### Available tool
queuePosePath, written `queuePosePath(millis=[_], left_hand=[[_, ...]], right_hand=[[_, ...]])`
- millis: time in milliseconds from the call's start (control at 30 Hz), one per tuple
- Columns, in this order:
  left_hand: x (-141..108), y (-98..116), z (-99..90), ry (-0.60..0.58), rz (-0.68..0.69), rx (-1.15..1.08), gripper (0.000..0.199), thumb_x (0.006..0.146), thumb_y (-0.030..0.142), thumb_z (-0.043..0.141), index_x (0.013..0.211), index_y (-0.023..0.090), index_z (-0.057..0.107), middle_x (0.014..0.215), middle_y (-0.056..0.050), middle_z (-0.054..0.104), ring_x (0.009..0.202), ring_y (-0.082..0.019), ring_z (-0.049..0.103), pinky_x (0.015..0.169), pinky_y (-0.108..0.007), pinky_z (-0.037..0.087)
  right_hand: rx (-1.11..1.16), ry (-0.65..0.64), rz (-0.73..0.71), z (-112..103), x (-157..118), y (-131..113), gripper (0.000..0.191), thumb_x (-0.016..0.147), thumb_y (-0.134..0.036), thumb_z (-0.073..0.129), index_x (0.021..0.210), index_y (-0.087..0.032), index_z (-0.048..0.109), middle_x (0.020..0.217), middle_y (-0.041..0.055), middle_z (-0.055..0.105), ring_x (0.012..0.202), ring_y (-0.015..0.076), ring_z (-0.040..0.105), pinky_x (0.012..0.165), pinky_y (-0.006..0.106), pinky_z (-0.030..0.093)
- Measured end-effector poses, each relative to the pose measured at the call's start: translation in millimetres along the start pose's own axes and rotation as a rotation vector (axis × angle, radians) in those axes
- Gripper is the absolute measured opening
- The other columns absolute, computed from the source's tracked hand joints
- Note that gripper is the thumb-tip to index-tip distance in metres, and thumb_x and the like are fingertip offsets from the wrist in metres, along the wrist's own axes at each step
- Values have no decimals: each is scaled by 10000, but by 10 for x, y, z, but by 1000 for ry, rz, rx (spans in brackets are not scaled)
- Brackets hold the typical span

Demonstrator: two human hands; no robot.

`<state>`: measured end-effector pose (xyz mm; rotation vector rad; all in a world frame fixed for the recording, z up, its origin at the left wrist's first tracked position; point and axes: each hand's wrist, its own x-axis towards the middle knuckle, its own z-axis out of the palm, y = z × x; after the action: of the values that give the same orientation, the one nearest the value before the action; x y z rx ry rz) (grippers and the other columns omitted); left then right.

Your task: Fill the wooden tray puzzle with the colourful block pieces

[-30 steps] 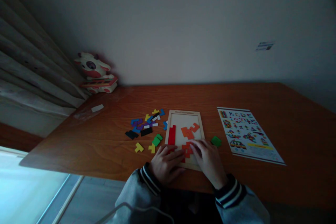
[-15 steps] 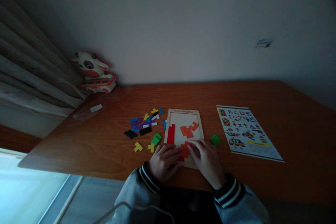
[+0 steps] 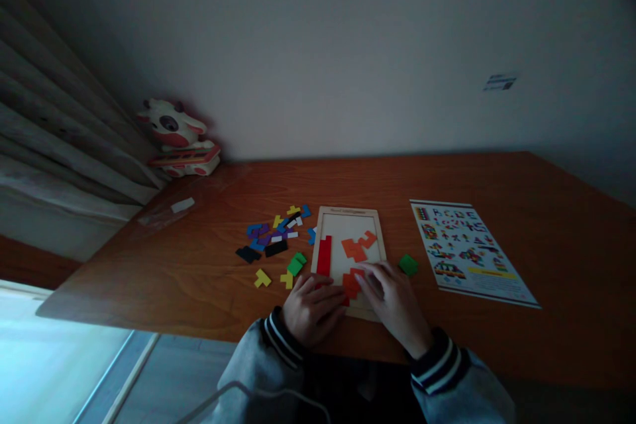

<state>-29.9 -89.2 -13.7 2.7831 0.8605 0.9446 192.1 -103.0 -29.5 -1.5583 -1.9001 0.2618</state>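
A wooden puzzle tray [image 3: 348,211] lies on the table, with a red piece [image 3: 324,256] along its left side. Loose orange pieces [image 3: 354,250] rest in its middle. My left hand [image 3: 312,310] covers the tray's lower left corner, its fingers bent over the red pieces there; whether it grips one is hidden. Beside it, my right hand [image 3: 392,301] has its thumb and fingertips at the right edge of an orange piece [image 3: 350,284] lying low in the tray, the fingers curled around that edge.
Several loose pieces in yellow, blue, purple, black and white [image 3: 276,248] lie left of the tray, with green ones [image 3: 297,264] nearer. A green piece [image 3: 408,265] and a printed sheet [image 3: 470,252] are on the right. A cow toy [image 3: 181,139] stands far left.
My right hand has shifted very slightly to the right. The left hand and the pieces look almost the same as before.
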Motion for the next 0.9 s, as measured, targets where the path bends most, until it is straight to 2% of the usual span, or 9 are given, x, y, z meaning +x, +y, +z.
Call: queuePosePath(millis=[133,267,400,567,733,900], left_hand=[[63,-76,-24,-56,-96,44,270,943,315,565,1155,212,696,1183,-69,716,1097,-262,610,929,-439,509],[282,-234,16,-130,-210,128,319,958,313,534,1237,209,649,1301,-85,653,1178,-279,568,961,-464,495],[486,-358,142,-229,-183,159,331,980,362,513,1261,234,631,1325,-85,632,1198,-279,549,960,-474,488],[518,-417,265,-266,-139,164,351,1004,410,461,1266,254,633,1353,-80,608,1213,-285,529,994,-493,455],[477,-433,264,-273,-109,140,361,1007,419,447,1260,251,643,1378,-60,599,1223,-299,516,998,-514,441],[460,-415,222,-266,-89,93,380,961,431,514,1262,240,646,1382,-61,597,1234,-307,506,1016,-516,425]], right_hand=[[-28,48,-87,-44,61,78,245,992,-267,463,1174,-236,625,1157,75,683,1071,229,637,947,413,495],[-27,40,-208,-25,52,135,337,992,-209,435,1301,-239,566,1269,75,659,1165,231,608,994,446,487],[-7,43,-204,-3,13,132,384,982,-170,415,1342,-226,535,1261,89,666,1147,232,623,971,446,508],[1,48,-195,8,0,128,388,974,-150,412,1336,-220,534,1215,87,683,1091,227,640,952,448,511],[3,34,-199,11,-11,131,364,980,-172,436,1328,-222,532,1178,82,692,1074,224,635,963,453,489],[9,10,-191,-20,-9,93,339,970,-156,457,1289,-225,549,1129,69,700,1028,216,640,924,433,496]])
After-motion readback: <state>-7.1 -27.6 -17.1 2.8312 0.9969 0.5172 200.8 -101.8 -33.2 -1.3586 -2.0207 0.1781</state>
